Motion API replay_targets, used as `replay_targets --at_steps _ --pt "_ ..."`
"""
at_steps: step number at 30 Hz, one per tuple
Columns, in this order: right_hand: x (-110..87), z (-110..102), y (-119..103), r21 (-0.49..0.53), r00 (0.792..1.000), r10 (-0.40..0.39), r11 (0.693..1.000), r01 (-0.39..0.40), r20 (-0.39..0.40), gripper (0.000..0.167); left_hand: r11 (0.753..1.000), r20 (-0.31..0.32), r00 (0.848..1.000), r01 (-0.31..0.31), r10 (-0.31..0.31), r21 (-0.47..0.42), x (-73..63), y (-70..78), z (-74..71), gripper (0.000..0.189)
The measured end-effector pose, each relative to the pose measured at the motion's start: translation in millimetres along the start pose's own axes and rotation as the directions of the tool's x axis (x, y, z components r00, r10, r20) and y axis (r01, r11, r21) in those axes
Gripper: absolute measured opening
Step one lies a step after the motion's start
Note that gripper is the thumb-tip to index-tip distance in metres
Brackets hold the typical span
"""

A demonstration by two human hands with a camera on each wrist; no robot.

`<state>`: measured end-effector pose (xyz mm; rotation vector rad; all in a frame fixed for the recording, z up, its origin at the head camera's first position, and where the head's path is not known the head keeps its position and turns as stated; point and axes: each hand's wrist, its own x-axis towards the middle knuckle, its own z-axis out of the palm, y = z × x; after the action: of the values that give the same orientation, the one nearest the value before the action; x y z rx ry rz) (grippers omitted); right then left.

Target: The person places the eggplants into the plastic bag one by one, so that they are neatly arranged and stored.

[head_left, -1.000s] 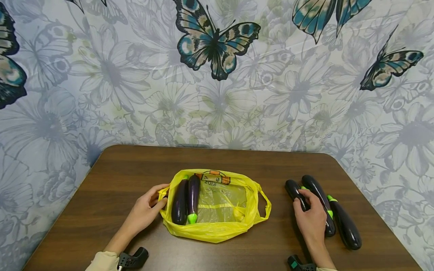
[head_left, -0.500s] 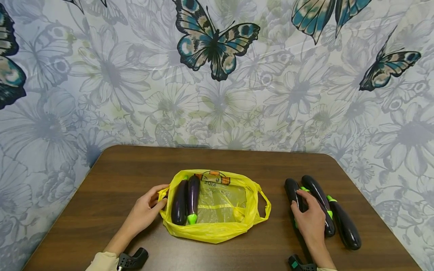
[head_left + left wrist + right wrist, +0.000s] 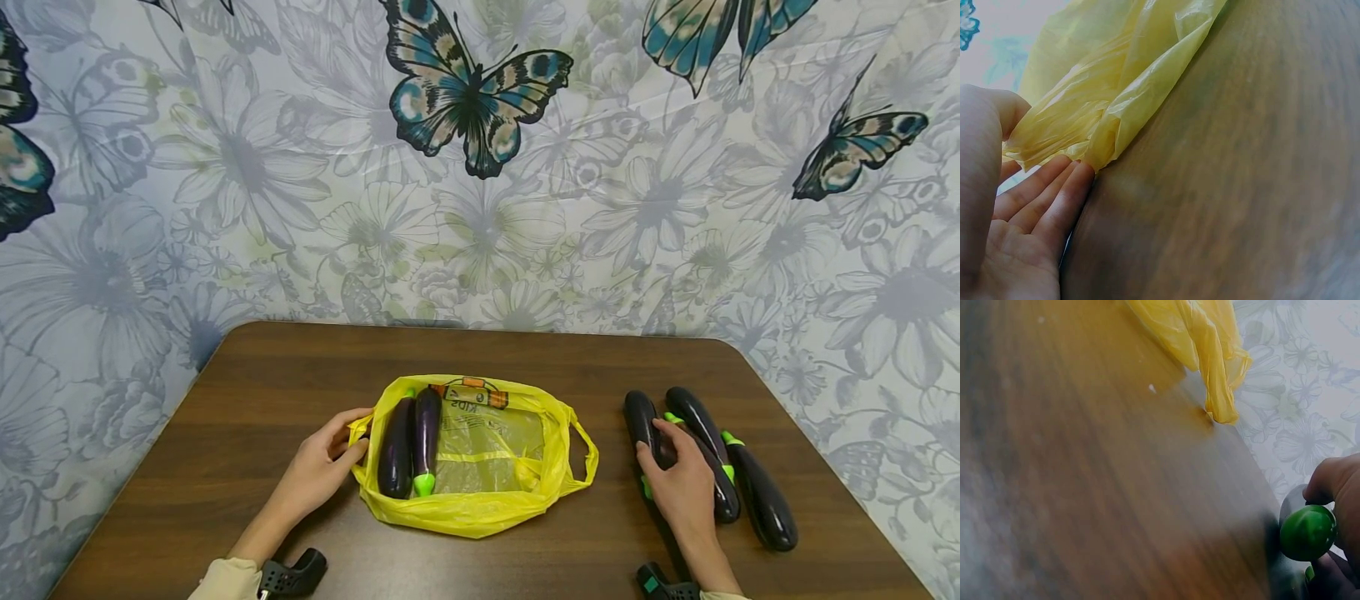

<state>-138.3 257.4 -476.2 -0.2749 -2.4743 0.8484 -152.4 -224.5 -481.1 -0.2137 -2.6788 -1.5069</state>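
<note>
My left hand (image 3: 318,462) pinches the left handle of a yellow plastic bag (image 3: 480,521); in the left wrist view the bunched bag (image 3: 1085,106) runs between thumb and fingers. Inside the bag, two dark purple eggplants (image 3: 397,450) lie side by side at its left end. On the right of the table my right hand (image 3: 682,483) grips a glossy dark eggplant (image 3: 640,417), thumb on its left side. The green cap (image 3: 1308,532) of that eggplant faces the camera in the right wrist view. Part of it is hidden under the hand.
Beside the right hand lie several more dark eggplants, among them one at the back (image 3: 693,412) and one at the far right (image 3: 761,500). The brown wooden table (image 3: 300,358) has rounded back corners. A butterfly-patterned wall covering (image 3: 480,250) stands behind it.
My right hand has shifted slightly left with the eggplant, drawing it a little away from the others, and its green cap now shows below the thumb. The left hand and bag stay put.
</note>
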Motion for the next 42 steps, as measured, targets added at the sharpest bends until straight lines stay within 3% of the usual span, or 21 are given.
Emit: replay_targets --at_steps 25,42 --pt "2.1 0.1 1.0 -0.044 0.999 0.016 0.999 -0.014 0.029 0.052 1.0 0.002 1.0 -0.008 0.008 0.018 1.1 -0.5 -0.3 0.045" --pt "1.8 2.3 1.2 -0.032 0.997 0.06 0.998 -0.059 0.04 0.049 1.0 0.004 1.0 -0.014 0.014 0.014 0.8 -2.2 0.2 0.044"
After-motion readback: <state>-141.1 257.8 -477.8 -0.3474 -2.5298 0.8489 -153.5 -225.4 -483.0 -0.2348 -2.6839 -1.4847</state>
